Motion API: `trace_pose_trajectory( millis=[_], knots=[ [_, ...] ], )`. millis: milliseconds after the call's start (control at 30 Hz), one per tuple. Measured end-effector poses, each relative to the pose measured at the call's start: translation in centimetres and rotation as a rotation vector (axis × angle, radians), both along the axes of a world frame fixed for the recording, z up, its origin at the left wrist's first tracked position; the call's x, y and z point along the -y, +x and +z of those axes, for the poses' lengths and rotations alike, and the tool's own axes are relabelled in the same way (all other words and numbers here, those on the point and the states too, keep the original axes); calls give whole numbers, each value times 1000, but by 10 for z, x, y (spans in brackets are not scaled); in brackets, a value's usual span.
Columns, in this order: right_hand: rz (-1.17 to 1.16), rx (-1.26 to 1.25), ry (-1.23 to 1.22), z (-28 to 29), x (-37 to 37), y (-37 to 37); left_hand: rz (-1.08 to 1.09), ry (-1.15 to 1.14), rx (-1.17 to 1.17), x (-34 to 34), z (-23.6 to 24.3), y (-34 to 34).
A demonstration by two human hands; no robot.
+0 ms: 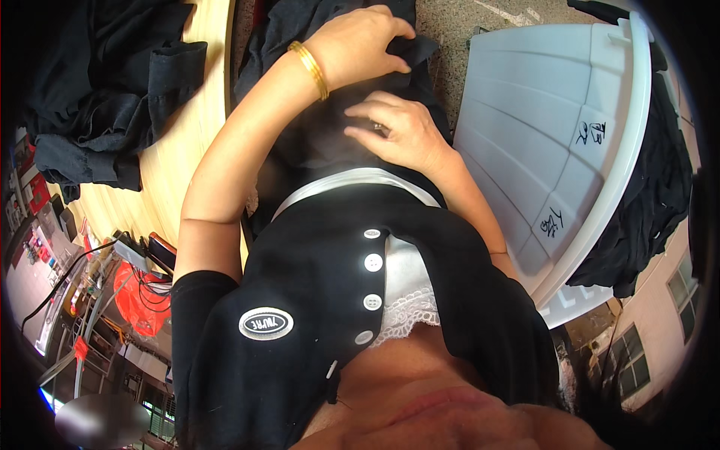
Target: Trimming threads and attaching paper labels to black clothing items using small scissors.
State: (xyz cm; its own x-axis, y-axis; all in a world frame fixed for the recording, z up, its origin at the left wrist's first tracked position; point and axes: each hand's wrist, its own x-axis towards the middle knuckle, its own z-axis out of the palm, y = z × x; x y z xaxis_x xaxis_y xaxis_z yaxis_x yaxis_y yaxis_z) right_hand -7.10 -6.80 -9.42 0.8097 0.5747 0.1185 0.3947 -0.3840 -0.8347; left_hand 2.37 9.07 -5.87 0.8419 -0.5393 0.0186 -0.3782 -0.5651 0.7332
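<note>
- Cloth (pixel 289 26), dark, lies just beyond the person's waist.
- Left hand (pixel 352 49) over the cloth, grip apart at thumb and finger; contact hard to tell.
- Right hand (pixel 411 131) nearer the body, grip also apart.
- Dark clothes (pixel 97 97) on the wooden desk (pixel 169 161), left.
- Pale tub (pixel 525 97), right.

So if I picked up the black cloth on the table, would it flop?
Probably: the cloth lies in loose folds. It likely won't roll, being crumpled, not round. It's probably not very slippery, since it looks dull.
</note>
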Motion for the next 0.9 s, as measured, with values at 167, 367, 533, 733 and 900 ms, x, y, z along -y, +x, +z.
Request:
trace_pose_trajectory(
  millis=[167,367,533,733,900],
  knots=[
    [36,-208,105,-3,16,-5,-137,129,-108,-28,-31,-7],
    [-435,-344,309,-15,40,26,-28,43,-166,-43,-25,-19],
    [-504,-523,307,-41,42,56,399,-394,-311,-33,3,-32],
    [-487,-571,421,-44,55,49,449,-325,-288,-53,26,-39],
    [-538,-625,508,-10,86,45,654,-407,-314,-67,16,-48]
  ],
)
